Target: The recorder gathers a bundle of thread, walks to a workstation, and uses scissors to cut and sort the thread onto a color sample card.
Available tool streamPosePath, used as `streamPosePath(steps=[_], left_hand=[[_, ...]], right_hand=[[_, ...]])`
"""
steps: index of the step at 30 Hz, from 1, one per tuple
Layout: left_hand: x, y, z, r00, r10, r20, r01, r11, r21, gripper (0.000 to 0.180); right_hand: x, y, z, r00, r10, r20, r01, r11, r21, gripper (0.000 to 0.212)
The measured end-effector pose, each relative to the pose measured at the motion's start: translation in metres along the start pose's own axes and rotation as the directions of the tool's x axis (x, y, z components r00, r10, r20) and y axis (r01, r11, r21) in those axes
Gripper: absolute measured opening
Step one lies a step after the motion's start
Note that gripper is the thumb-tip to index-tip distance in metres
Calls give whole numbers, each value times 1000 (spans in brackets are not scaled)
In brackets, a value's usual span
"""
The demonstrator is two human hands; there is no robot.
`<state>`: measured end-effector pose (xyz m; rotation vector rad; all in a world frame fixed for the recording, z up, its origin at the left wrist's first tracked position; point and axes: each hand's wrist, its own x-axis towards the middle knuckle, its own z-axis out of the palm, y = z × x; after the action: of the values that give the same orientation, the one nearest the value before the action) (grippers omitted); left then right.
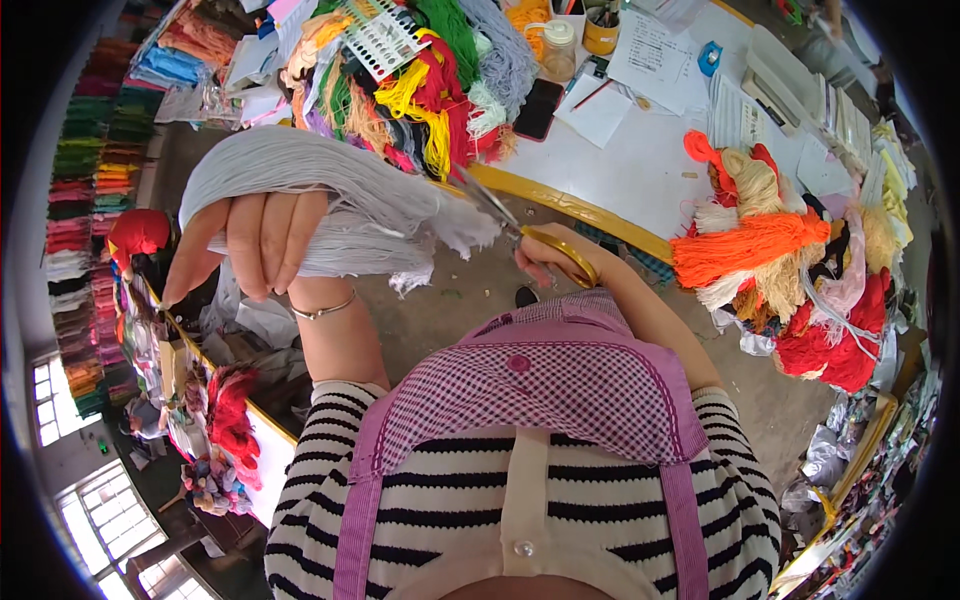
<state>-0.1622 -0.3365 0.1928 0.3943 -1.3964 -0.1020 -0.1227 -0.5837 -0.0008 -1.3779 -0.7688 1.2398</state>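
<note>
The skein (340, 180) of pale grey yarn is in the air on the near side of the table (640, 180), off the left part of its yellow edge. The left hand (260, 235) holds it, fingers curled round the folded bundle, and its ragged end trails to the right. The right hand (540, 265) grips the yellow-handled scissors (562, 243) just off the table's near edge; the blades point toward the ragged end, but whether they touch it I cannot tell. On the table's left part is a heap of mixed yarn (430, 100), yellow, red and green among it, with a shade card (385, 42) on top. Right of that heap on the table lie a dark phone (539, 108) and papers (655, 60), with a lidded jar (558, 50) and a pen cup (601, 32) toward the far side. At the table's right end is bright orange yarn (750, 248) among cream and red bundles. Well left of the table, coloured hanks (85, 250) hang in rows; nearer than these, red yarn (232, 420) lies on another worktop (272, 460).
</note>
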Motion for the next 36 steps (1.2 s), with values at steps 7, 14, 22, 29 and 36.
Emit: streamPosePath(steps=[7, 14, 22, 29, 36], left_hand=[[7, 20, 14, 999, 6, -45, -1, 995, 100, 32], [6, 24, 17, 989, 90, -119, -81, 994, 78, 32], [20, 27, 3, 1000, 3, 1, -3, 996, 94, 38], [28, 58, -18, 974, -218, 61, 211, 972, 105, 48], [46, 136, -26, 962, -256, 98, 255, 967, 28, 46]], right_hand=[[7, -1, 20, 957, -36, 288, 17, 998, 67, 52], [1, 8, 17, 970, -156, 185, 102, 958, 269, 66], [24, 3, 9, 940, -334, 76, 272, 863, 427, 54], [38, 16, -7, 960, -229, -164, 278, 860, 428, 45], [23, 37, -21, 964, -138, -225, 199, 941, 275, 64]])
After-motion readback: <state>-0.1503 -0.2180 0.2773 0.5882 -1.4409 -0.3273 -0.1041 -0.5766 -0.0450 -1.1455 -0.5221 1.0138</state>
